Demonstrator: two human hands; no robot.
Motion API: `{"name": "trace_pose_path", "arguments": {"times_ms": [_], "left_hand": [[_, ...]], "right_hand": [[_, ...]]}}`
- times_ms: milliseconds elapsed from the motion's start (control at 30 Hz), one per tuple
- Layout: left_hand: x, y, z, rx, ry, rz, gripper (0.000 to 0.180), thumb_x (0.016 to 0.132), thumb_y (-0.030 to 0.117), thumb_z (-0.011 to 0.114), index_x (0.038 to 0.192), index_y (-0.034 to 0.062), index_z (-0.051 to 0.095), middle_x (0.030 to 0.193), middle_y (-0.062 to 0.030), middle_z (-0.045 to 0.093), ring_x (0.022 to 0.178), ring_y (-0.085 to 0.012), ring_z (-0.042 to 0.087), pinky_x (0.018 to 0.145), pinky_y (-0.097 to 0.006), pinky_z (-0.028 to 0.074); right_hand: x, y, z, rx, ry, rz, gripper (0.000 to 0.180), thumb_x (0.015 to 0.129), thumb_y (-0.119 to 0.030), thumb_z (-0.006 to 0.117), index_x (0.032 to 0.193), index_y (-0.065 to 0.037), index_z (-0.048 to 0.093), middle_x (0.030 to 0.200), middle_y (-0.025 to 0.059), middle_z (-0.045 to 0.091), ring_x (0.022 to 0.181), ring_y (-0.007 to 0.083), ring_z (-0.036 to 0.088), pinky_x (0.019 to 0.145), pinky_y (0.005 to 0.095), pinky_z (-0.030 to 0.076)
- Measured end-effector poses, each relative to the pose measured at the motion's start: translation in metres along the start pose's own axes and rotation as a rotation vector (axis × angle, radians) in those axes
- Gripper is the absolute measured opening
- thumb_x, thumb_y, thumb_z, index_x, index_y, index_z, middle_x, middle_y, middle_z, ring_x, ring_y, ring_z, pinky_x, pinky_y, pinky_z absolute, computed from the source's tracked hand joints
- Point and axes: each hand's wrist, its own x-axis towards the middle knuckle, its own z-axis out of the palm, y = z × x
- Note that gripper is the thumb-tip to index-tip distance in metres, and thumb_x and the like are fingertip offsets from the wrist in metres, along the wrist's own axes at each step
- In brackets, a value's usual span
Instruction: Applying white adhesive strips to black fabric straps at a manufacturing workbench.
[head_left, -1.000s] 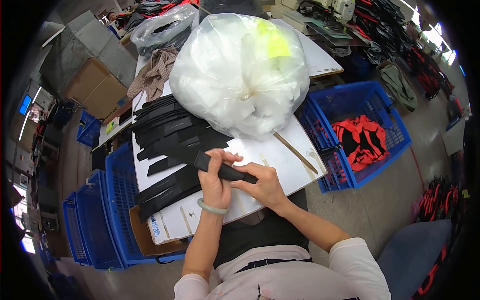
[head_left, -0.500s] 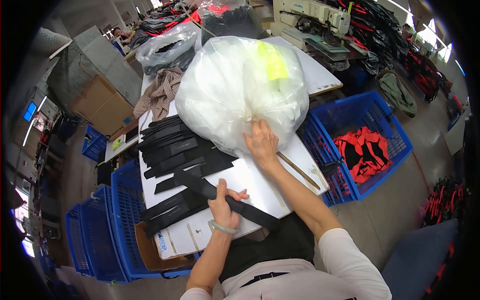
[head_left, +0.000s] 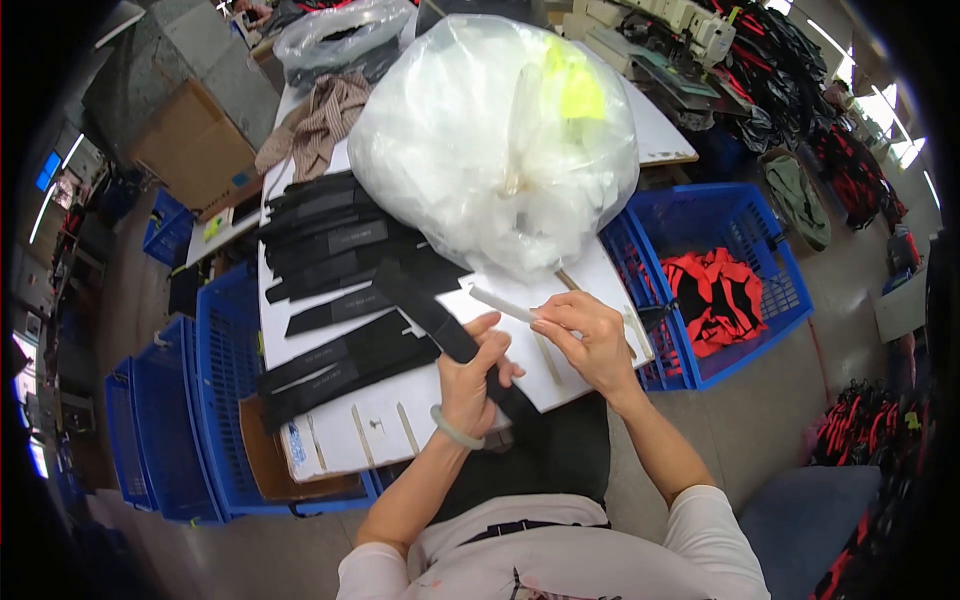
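Note:
My left hand [head_left: 472,380] is closed around a long black fabric strip [head_left: 425,305], which slants across the table's near edge. Pinched in my right hand [head_left: 585,335] is a thin whitish strip [head_left: 502,303], pointing left toward the black one. Just beyond, a big clear plastic bag [head_left: 450,130] bulges with white pieces and some bright yellow ones. Several more black strips [head_left: 340,240] lie in overlapping rows on the white table [head_left: 350,440], left of the bag.
Blue crates stand left [head_left: 235,400] and right [head_left: 800,300] of the table; red and black fabric pieces [head_left: 715,300] fill part of the right one. A checked cloth [head_left: 330,120] lies at the far left. A sewing machine [head_left: 690,25] stands at the back right.
My right hand has come away from the plastic bag, nearer to me, and now holds a whitish strip. My left hand keeps the black strip, shifted slightly right and up.

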Motion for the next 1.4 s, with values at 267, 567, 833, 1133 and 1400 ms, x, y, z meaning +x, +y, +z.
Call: {"name": "trace_pose_path", "arguments": {"times_ms": [267, 567, 833, 1133, 1400], "left_hand": [[-0.011, 0.004, 0.000, -0.017, 0.069, 0.023, 0.026, 0.083, 0.004, 0.070, 0.103, -0.0056, 0.056, 0.076, -0.0074, 0.058, 0.050, -0.0121, 0.050, 0.056, -0.030, 0.053], [-0.022, 0.011, -0.010, 0.274, 0.003, -0.006, 0.015, 0.080, 0.008, 0.073, 0.079, -0.0020, 0.062, 0.062, -0.0044, 0.058, 0.046, -0.0080, 0.050, 0.047, -0.023, 0.045], [-0.030, 0.010, -0.017, 0.448, -0.126, -0.150, 0.013, 0.077, 0.004, 0.073, 0.074, -0.0010, 0.061, 0.059, -0.0051, 0.057, 0.044, -0.0101, 0.050, 0.043, -0.021, 0.038], [-0.028, 0.005, -0.012, 0.471, -0.226, -0.275, 0.012, 0.076, 0.001, 0.072, 0.072, -0.0007, 0.060, 0.058, -0.0047, 0.056, 0.043, -0.0103, 0.051, 0.042, -0.020, 0.038], [-0.030, 0.000, -0.017, 0.384, -0.223, -0.350, 0.011, 0.076, 0.003, 0.072, 0.074, -0.0025, 0.062, 0.058, -0.0043, 0.056, 0.043, -0.0084, 0.048, 0.044, -0.022, 0.042]], "right_hand": [[-0.020, 0.011, 0.010, 0.677, -0.204, 0.411, 0.014, 0.086, -0.008, 0.069, 0.093, 0.003, 0.069, 0.084, 0.0088, 0.067, 0.072, 0.0120, 0.062, 0.065, 0.0257, 0.052], [-0.010, -0.007, 0.014, 0.703, -0.239, 0.463, 0.019, 0.088, -0.017, 0.068, 0.091, 0.002, 0.067, 0.084, 0.0037, 0.066, 0.080, 0.0076, 0.057, 0.077, 0.0226, 0.045], [-0.003, 0.006, 0.013, 0.722, 0.091, 0.500, 0.019, 0.088, -0.015, 0.068, 0.073, -0.003, 0.065, 0.069, 0.0024, 0.064, 0.056, 0.0034, 0.043, 0.055, 0.0206, 0.035], [-0.026, 0.005, -0.003, 0.587, -0.183, 0.640, 0.022, 0.085, -0.019, 0.069, 0.068, -0.005, 0.065, 0.067, -0.0002, 0.061, 0.059, 0.0041, 0.043, 0.058, 0.0205, 0.033], [-0.032, 0.004, -0.013, 0.520, -0.092, 0.591, 0.023, 0.088, -0.021, 0.068, 0.071, -0.005, 0.064, 0.069, -0.0023, 0.059, 0.063, 0.0021, 0.042, 0.058, 0.0200, 0.032]]}}
